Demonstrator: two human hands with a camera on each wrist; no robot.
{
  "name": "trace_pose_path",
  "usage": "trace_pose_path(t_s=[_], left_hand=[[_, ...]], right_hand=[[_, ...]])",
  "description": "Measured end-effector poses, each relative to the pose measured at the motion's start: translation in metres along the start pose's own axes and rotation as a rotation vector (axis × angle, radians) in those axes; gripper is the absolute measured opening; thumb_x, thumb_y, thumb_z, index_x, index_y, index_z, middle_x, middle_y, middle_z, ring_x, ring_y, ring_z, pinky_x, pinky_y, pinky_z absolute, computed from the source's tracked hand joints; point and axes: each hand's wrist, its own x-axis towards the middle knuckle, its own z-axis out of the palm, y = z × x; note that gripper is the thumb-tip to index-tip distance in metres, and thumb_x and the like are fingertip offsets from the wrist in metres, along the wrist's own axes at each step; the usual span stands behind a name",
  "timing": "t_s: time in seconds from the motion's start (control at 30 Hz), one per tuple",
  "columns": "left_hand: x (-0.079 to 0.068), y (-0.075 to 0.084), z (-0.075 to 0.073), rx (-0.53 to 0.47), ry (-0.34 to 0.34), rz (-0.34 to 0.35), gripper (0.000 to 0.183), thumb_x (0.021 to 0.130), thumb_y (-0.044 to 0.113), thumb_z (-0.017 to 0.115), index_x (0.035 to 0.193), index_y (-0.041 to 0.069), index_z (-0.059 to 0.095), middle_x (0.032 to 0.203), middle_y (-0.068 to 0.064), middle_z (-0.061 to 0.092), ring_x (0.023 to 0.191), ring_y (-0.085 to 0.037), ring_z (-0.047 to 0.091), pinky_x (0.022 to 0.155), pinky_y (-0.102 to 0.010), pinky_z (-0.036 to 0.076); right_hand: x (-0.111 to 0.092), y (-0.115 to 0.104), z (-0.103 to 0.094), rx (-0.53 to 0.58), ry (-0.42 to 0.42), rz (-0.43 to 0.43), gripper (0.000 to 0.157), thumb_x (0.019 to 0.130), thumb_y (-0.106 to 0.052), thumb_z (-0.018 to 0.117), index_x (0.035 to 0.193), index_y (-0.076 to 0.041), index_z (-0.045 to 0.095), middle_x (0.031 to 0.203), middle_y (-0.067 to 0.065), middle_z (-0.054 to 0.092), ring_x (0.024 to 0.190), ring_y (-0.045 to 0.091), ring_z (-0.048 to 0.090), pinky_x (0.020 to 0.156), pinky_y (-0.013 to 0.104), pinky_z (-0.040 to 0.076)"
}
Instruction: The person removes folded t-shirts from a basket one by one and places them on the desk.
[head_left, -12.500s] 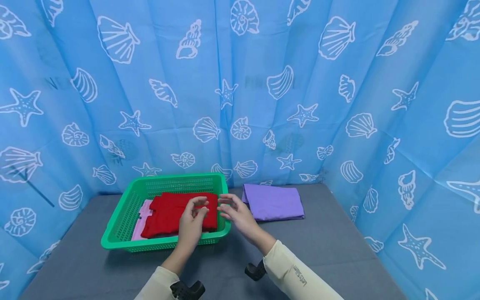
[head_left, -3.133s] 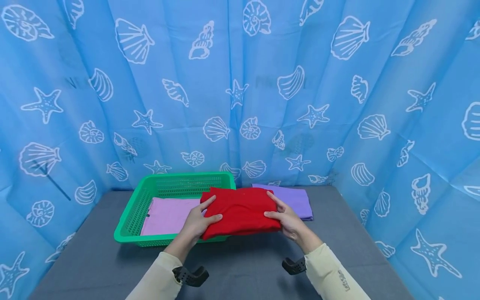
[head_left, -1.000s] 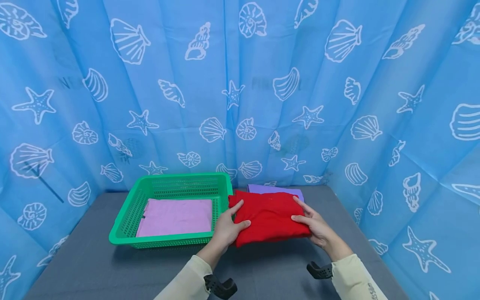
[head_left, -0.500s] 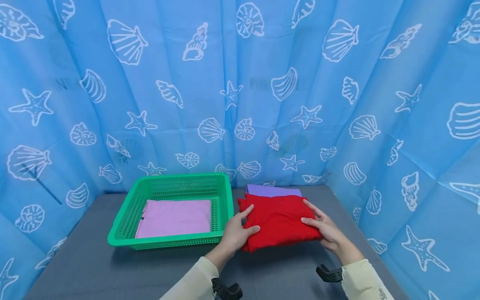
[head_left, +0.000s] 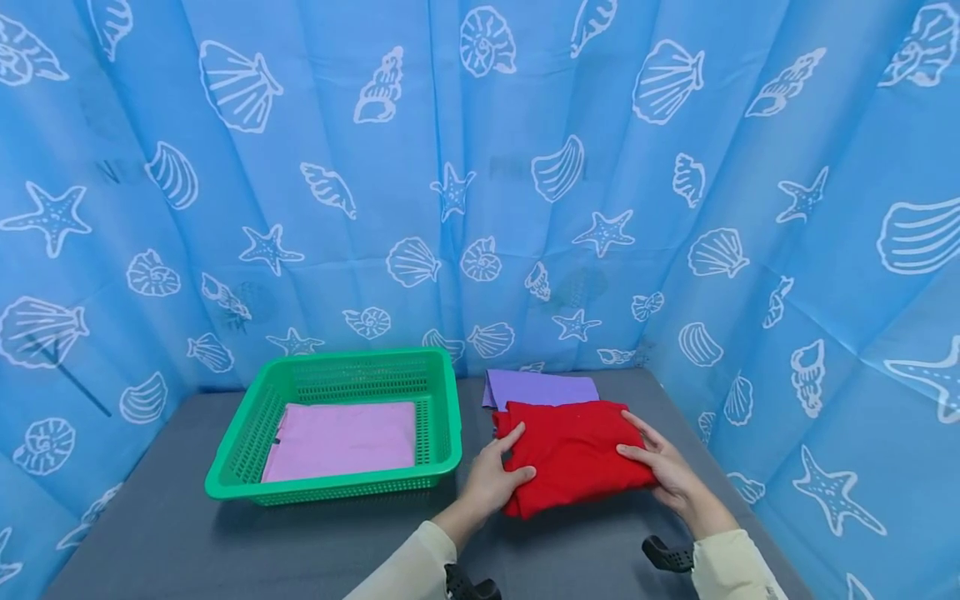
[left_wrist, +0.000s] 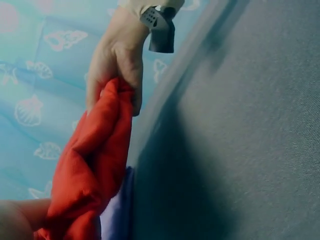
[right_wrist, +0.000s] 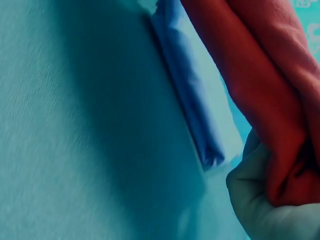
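A folded red garment (head_left: 573,454) is held off the grey table by both hands. My left hand (head_left: 489,482) grips its left edge, thumb on top and the other fingers partly hidden beneath. On its right edge, my right hand (head_left: 670,475) grips in the same way. The left wrist view shows a gap and a shadow between the garment and the table. Behind and partly covered by it in the head view lies a folded purple cloth (head_left: 540,387), flat on the table. In the right wrist view, my right hand (right_wrist: 250,200) curls around the garment's lower end.
A green perforated basket (head_left: 337,483) stands left of the hands. Inside it lies a folded pink garment (head_left: 345,442) with a small dark tag. A blue curtain (head_left: 450,208) with white seashells rises behind the table (head_left: 360,558) and along its right side.
Earlier the red garment lay on the pink one in the basket. Both hands took hold of it and carried it right. In the last second it has come further right and nearer me.
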Motion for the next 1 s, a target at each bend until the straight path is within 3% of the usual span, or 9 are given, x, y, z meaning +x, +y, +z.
trace_pose_path(t_s=[0.3,0.63,0.73,0.87,1.0], left_hand=[[0.006,-0.012,0.017,-0.03,-0.101,0.003,0.077,0.082,0.011,0.079,0.149,0.027,0.046,0.145,-0.019,0.047,0.128,-0.04,0.045,0.082,-0.046,0.058],[0.009,-0.017,0.034,0.023,-0.173,0.022,0.078,0.082,0.015,0.079,0.15,0.027,0.043,0.147,-0.02,0.044,0.132,-0.041,0.041,0.086,-0.051,0.056],[0.008,-0.018,0.038,0.017,-0.192,0.023,0.078,0.082,0.014,0.079,0.15,0.026,0.043,0.146,-0.02,0.045,0.132,-0.041,0.041,0.087,-0.05,0.056],[0.007,-0.019,0.043,0.021,-0.206,0.024,0.078,0.082,0.014,0.079,0.151,0.026,0.043,0.147,-0.019,0.044,0.133,-0.04,0.04,0.088,-0.05,0.056],[0.008,-0.019,0.047,0.034,-0.214,0.031,0.078,0.083,0.014,0.078,0.151,0.024,0.042,0.146,-0.018,0.045,0.132,-0.038,0.042,0.091,-0.05,0.054]], right_hand=[[-0.002,0.013,-0.017,-0.018,0.034,0.011,0.077,0.098,-0.018,0.059,0.159,-0.022,0.012,0.163,0.02,0.007,0.14,0.038,0.022,0.087,0.031,0.057],[-0.006,0.021,-0.036,-0.029,0.038,0.0,0.073,0.1,-0.02,0.055,0.159,-0.023,0.013,0.163,0.018,0.008,0.126,0.022,0.038,0.089,0.03,0.055],[-0.007,0.025,-0.039,-0.045,0.049,0.009,0.073,0.1,-0.02,0.056,0.159,-0.02,0.013,0.163,0.02,0.007,0.132,0.029,0.034,0.088,0.03,0.056],[-0.007,0.028,-0.043,-0.064,0.056,0.023,0.074,0.1,-0.02,0.056,0.159,-0.018,0.011,0.163,0.022,0.003,0.142,0.041,0.019,0.087,0.029,0.056],[-0.005,0.032,-0.049,-0.086,0.075,0.042,0.076,0.099,-0.023,0.057,0.159,-0.017,0.01,0.163,0.023,0.002,0.144,0.043,0.015,0.086,0.028,0.056]])
